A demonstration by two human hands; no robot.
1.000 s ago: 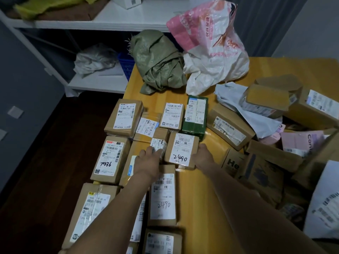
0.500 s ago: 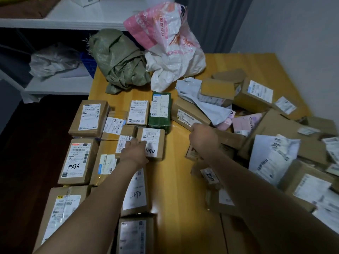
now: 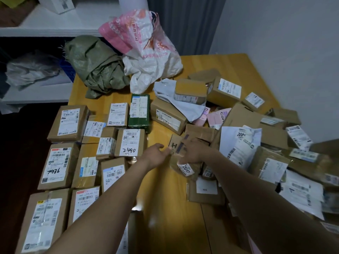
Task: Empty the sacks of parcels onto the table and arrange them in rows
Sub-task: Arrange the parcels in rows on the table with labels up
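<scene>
Labelled brown parcels lie in rows on the left of the yellow table [image 3: 165, 208], among them one marked 2490 [image 3: 130, 143], one marked 7936 [image 3: 57, 165] and a green box [image 3: 139, 112]. A loose pile of parcels [image 3: 256, 143] covers the right side. At the pile's near edge my right hand [image 3: 194, 153] grips a brown box marked H [image 3: 176, 144], just above a parcel labelled 2017 [image 3: 185, 168]. My left hand [image 3: 156, 154] reaches across with straight fingers that touch the box's left edge. A crumpled green sack [image 3: 95, 65] and a pink and white sack [image 3: 146, 50] lie at the back.
White shelving [image 3: 45, 24] stands beyond the table's back left corner, with dark floor [image 3: 22, 125] along the left edge. A grey wall [image 3: 284, 43] and a curtain [image 3: 183, 24] close off the back right. Bare table shows between the rows and the pile.
My left hand has left the 2490 parcel and moved right to the H box. My right hand has shifted into the pile's edge and taken hold of that box.
</scene>
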